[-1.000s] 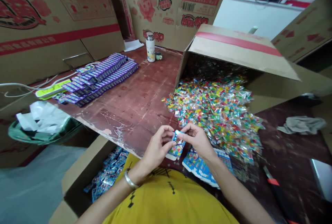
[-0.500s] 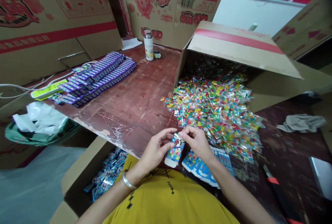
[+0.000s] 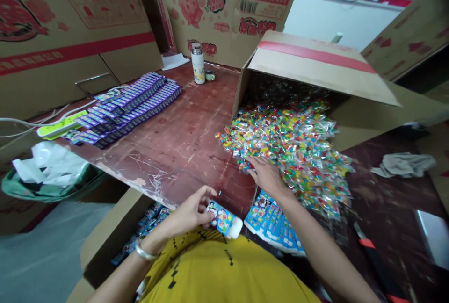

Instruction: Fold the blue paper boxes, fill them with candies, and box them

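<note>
My left hand [image 3: 197, 207] is closed around one end of a small blue printed carton [image 3: 221, 219]. The carton is tilted to the right, with its white flap standing open at the far end from my fingers. At the near left edge of the candy packet pile [image 3: 287, 139], my right hand [image 3: 265, 175] reaches with its fingers stretched out and apart. The fingertips are at the clear packets of coloured candy; whether they touch one is hard to see. Below my right forearm lies a fanned row of flat blue cartons [image 3: 271, 223].
The packets spill from a cardboard box [image 3: 308, 62] on its side. Rows of purple boxes [image 3: 136, 104], a flask [image 3: 198, 64] and a small cup [image 3: 209, 75] stand farther back. A knife [image 3: 368, 247] and a grey cloth [image 3: 403, 165] lie right. An open carton [image 3: 101, 230] sits below the table edge.
My right hand has let go of the small carton and moved up to the candy packets. My left hand has drawn the carton left and down, turning its open flap to the right.
</note>
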{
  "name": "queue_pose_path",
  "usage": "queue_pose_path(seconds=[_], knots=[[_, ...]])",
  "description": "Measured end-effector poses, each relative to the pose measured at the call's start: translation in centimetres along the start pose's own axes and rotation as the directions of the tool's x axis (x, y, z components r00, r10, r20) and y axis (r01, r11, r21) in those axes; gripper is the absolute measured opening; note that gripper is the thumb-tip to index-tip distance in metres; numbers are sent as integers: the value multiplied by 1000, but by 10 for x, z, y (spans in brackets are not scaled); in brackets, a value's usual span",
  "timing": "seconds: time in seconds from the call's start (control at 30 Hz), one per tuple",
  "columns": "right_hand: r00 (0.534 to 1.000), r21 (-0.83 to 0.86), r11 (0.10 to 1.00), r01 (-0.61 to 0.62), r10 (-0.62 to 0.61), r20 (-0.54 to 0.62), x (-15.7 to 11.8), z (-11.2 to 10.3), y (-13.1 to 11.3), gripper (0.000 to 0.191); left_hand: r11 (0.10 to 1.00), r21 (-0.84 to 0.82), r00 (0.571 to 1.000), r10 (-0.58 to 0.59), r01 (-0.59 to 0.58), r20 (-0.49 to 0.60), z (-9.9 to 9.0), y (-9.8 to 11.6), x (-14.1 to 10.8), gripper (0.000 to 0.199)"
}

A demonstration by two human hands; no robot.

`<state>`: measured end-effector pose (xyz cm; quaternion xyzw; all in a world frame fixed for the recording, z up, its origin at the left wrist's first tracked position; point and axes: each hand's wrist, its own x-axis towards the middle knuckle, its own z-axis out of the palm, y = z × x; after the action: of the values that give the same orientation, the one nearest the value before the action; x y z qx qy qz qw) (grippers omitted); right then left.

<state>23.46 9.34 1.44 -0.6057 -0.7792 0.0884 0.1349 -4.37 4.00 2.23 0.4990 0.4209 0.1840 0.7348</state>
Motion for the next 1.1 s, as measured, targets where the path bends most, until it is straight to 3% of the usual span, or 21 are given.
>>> queue_pose_path(seconds=[0.07,0.17,0.27,0.37,0.43,0.5,0.7,0.8,0.9,1.0,1.1], knots=[[999,-70,998,0,4,46,6,3,-3,39,993,105,998,58,-56,-15,-9,8,-5,47],[998,-50,997,-62,64,30,9,3,-5,16,980,167,990,123,-110,-69,-17,15,-6,37],[979,275,949,-154,185,-91,6,-6,-9,12,989,98,983,124,-111,-138,-12,10,4,25],[951,668,734,-123,279,-132,-2,-21,-23,17,986,30,975,167,-164,-150,3,2,18,26],[954,765,638,-84,273,-123,-7,-31,-38,18,980,12,970,199,-199,-136,15,0,25,28],[962,764,641,-75,249,-115,-12,-37,-52,17,974,8,965,227,-228,-134,25,3,28,29],[974,523,852,-8,124,-188,-14,-33,-70,13,950,26,934,311,-311,-178,36,12,26,25],[977,461,885,57,46,-209,-14,-29,-73,21,944,41,917,329,-329,-223,39,12,27,24],[977,505,859,83,29,-210,-17,-28,-74,18,927,-36,890,346,-373,-298,43,15,27,39],[977,630,776,32,110,-185,-24,-24,-72,22,899,-86,856,376,-430,-356,47,22,25,58],[981,761,646,-51,174,-82,-32,-13,-71,20,897,-48,858,403,-439,-320,48,25,25,46]])
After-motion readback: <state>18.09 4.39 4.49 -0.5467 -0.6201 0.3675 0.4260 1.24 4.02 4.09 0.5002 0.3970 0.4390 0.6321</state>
